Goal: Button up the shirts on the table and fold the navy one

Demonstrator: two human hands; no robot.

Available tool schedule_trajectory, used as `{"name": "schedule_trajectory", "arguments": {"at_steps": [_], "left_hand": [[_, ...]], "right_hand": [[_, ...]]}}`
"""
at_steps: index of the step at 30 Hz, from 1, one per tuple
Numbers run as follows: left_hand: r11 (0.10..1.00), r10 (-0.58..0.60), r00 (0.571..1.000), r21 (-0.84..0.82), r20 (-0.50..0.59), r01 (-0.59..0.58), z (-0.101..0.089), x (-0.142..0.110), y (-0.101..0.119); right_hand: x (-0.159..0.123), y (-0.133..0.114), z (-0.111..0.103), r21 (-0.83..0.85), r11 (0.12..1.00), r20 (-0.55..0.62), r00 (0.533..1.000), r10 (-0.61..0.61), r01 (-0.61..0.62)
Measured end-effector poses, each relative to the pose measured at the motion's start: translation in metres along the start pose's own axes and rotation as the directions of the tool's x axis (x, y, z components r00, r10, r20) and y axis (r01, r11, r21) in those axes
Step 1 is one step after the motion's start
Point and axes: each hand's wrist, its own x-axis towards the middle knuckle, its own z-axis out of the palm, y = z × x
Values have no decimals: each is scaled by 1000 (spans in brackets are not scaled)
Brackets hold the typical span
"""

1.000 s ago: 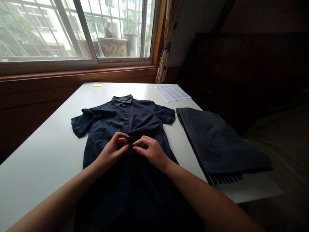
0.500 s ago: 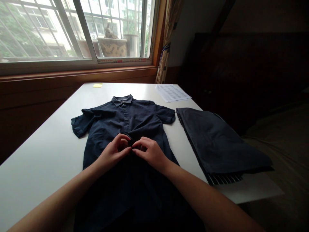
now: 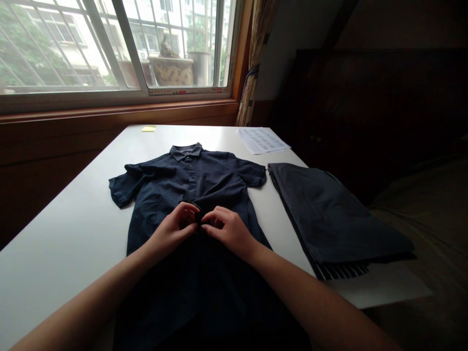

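A dark navy short-sleeved shirt (image 3: 219, 170) lies front up on the white table, its collar toward the window. Small buttons run down the placket below the collar. Over the middle of the front, my left hand (image 3: 179, 224) pinches the raised placket cloth between thumb and fingers. Close against it on the right, my right hand (image 3: 228, 229) pinches the same part of the shirt. The fingertips of both hands almost meet. Whether a button sits between them is too dark to see. The lower part of the shirt falls into shadow between my forearms.
On the right of the white table (image 3: 73, 219) lies a folded dark garment (image 3: 336, 214), with a striped item under its near edge. Printed sheets (image 3: 262, 140) rest at the far right corner, and a yellow sticky note (image 3: 148, 128) at the far left. A barred window stands behind.
My fingertips have parted very slightly, with both hands still at the same spot on the placket. The shirt lies as before.
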Motion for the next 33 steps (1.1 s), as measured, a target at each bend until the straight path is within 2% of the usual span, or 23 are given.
{"name": "schedule_trajectory", "arguments": {"at_steps": [13, 21, 28, 33], "left_hand": [[1000, 21, 1000, -2, 10, -21, -3, 1, -6], [968, 133, 991, 209, 33, -137, -2, -4, -5], [874, 261, 964, 411, 51, -259, -1, -3, -9], [859, 266, 962, 437, 67, -268, -1, -3, -8]], "right_hand": [[0, -4, -2, 24, 999, 11, 1000, 23, -23], [1, -2, -1, 65, 997, 29, 998, 50, -52], [2, -1, -1, 70, 996, 35, 998, 54, -56], [2, 0, -1, 65, 996, 42, 998, 53, -56]]}}
